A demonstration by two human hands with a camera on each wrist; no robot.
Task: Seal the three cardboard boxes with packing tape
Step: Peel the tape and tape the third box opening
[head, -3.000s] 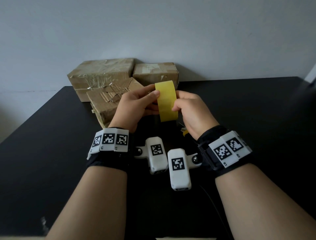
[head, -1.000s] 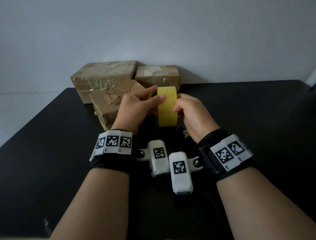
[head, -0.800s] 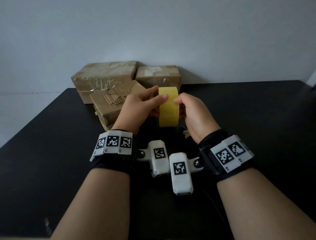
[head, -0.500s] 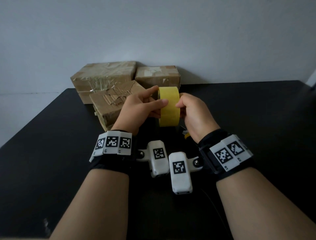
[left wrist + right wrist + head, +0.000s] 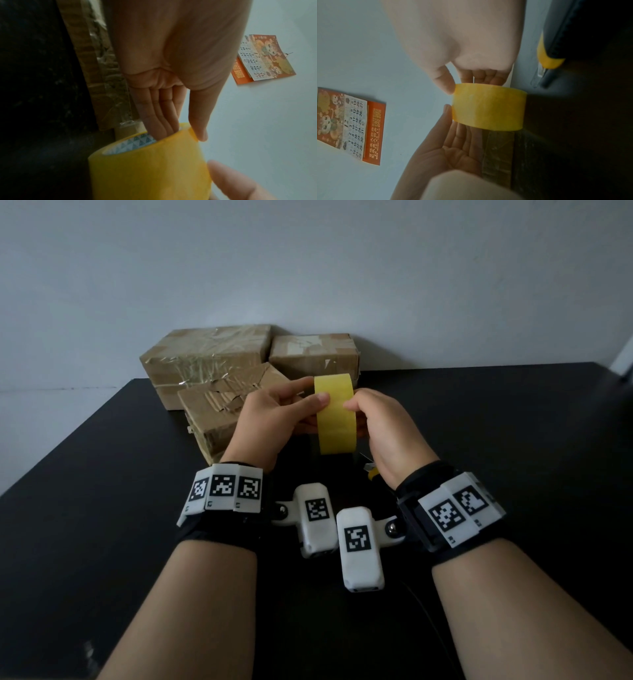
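A yellow roll of packing tape (image 5: 335,414) stands on edge in the air between both hands. My left hand (image 5: 274,422) grips it with its fingers (image 5: 159,119) inside the core and its thumb on the outer face. My right hand (image 5: 380,426) pinches the roll's other side, thumb tip on the yellow face (image 5: 489,106). Three worn cardboard boxes sit at the back of the black table: a large one (image 5: 205,354) at the left, a smaller one (image 5: 313,354) to its right, and one with torn flaps (image 5: 219,412) in front, just behind my left hand.
A yellow-and-black utility knife (image 5: 371,472) lies on the table (image 5: 496,457) under my right hand, also in the right wrist view (image 5: 547,56). A calendar (image 5: 262,58) hangs on the pale wall. The table's right and near parts are bare.
The roll has been turned a little between the hands, and my left thumb has slid across its outer face. Both hands stay in the same place.
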